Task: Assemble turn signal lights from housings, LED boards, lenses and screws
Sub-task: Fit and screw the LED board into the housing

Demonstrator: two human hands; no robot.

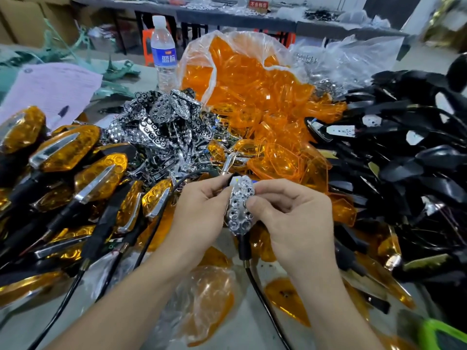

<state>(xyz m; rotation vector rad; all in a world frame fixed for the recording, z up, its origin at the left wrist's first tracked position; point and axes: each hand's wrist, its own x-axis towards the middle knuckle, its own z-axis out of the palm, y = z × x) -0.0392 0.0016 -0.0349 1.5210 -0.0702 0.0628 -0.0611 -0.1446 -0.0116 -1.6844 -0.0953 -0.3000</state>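
The head view has both hands meeting low at centre, above the worktop [242, 334]. The left hand [199, 210] and the right hand [295, 218] each have their fingers [255, 203] pinched on one chrome reflector [240, 210], which sits on a black stem [243, 246] (a black cable [262, 299] runs down from it). Finished amber lights [75, 157] are heaped at left and loose reflectors [161, 122] lie behind the hands. A bag of orange lenses [252, 84] spills at centre back, black housings [404, 152] are piled at right, and a water bottle [163, 51] stands just left of the bag.
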